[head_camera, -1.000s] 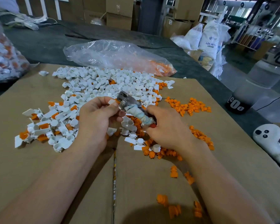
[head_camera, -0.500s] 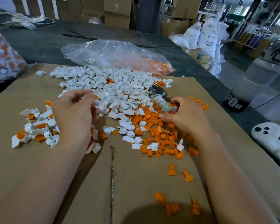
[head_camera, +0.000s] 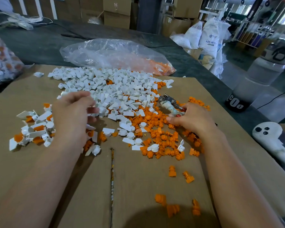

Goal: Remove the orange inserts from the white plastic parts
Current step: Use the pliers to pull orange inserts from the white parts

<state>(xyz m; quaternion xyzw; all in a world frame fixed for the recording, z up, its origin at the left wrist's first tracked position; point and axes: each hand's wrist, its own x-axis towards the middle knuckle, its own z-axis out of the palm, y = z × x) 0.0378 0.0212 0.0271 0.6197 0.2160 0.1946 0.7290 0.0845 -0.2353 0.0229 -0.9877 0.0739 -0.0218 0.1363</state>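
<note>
My right hand is shut on the taped handles of a pair of pliers, whose jaws point up and left above the loose orange inserts. My left hand hovers with curled, blurred fingers between two piles. I see nothing held in it. To its left lie white parts with orange inserts inside. Beyond it spreads a large heap of empty white parts. Everything rests on a brown cardboard sheet.
A clear plastic bag with orange pieces lies behind the heap. Another filled bag sits at the far left. A white ghost-shaped object and a translucent container stand at the right edge. A few orange inserts lie near me.
My hands have drawn apart. The right hand carried the pliers rightward to the orange pile. The left hand moved left, over the white parts.
</note>
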